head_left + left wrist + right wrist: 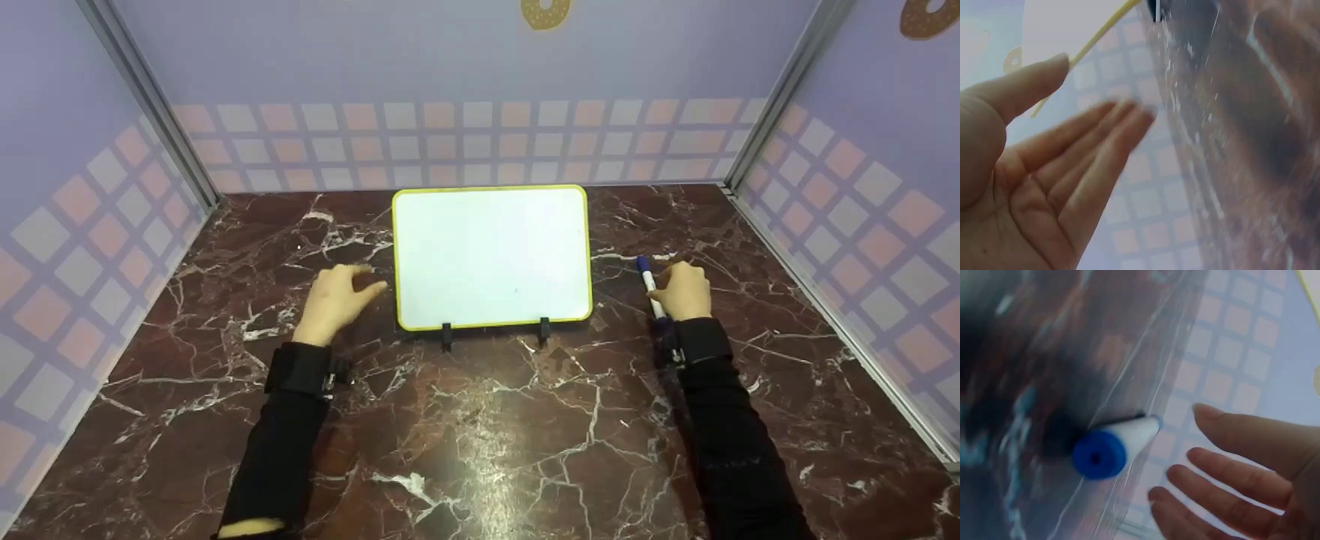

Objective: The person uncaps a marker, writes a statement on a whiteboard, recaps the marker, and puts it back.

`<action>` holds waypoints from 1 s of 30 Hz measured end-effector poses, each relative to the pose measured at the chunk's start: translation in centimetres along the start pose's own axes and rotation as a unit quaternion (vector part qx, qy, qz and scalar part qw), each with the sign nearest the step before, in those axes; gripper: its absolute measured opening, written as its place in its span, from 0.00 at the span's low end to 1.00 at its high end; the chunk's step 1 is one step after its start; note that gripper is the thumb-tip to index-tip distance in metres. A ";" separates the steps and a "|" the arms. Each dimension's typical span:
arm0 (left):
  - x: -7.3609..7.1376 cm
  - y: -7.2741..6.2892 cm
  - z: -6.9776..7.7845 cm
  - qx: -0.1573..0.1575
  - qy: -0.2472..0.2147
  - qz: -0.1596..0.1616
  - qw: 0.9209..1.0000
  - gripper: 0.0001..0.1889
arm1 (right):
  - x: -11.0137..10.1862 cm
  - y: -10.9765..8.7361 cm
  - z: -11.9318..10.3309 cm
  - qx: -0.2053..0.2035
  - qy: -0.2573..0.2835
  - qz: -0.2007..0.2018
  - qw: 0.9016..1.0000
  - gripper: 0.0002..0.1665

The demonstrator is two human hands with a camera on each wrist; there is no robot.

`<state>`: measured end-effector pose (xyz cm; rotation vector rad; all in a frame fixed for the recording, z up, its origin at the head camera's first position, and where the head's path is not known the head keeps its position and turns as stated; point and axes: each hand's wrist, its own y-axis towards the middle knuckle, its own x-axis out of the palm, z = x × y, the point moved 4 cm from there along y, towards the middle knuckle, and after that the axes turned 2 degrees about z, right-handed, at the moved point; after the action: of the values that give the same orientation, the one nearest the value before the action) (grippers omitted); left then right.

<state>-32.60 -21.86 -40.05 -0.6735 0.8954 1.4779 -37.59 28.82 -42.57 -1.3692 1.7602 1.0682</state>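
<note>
A small whiteboard [491,255] with a yellow rim stands tilted on two black feet [447,337] in the middle of the table. Left of it is my left hand [336,300], its thumb and fingers spread apart with nothing between them; the left wrist view shows the bare palm [1039,197]. A white marker [650,285] with a blue cap lies on the table to the board's right. Close beside the marker hovers my right hand [684,291]. In the right wrist view its fingers are loosely bent, with a gap between them and the marker [1135,436].
The dark red marbled table [480,435] is bounded by a back wall [480,67] and two side walls, all with checked patterns. Metal posts [780,105] stand at the back corners. A black band [703,341] is strapped round each wrist.
</note>
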 end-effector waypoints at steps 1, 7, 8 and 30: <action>-0.2 0.0 0.0 -0.003 0.013 0.013 1.000 0.31 | 0.0 0.0 0.1 0.006 -0.007 -0.003 1.000 0.20; -0.3 0.0 -0.1 0.014 0.084 0.066 0.994 0.44 | 0.4 0.1 0.7 0.024 -0.023 -0.013 0.999 0.19; -0.2 0.0 -0.1 0.016 0.089 0.071 0.993 0.44 | 0.5 0.1 0.8 0.025 -0.024 -0.014 0.999 0.19; 0.4 -0.1 0.2 0.028 0.118 0.078 0.990 0.41 | -0.5 -0.2 1.2 0.025 -0.036 -0.030 0.999 0.24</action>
<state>-32.56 -21.44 -40.32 -0.7607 1.1893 1.5248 -37.32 30.04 -42.72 -1.3283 1.6711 1.0216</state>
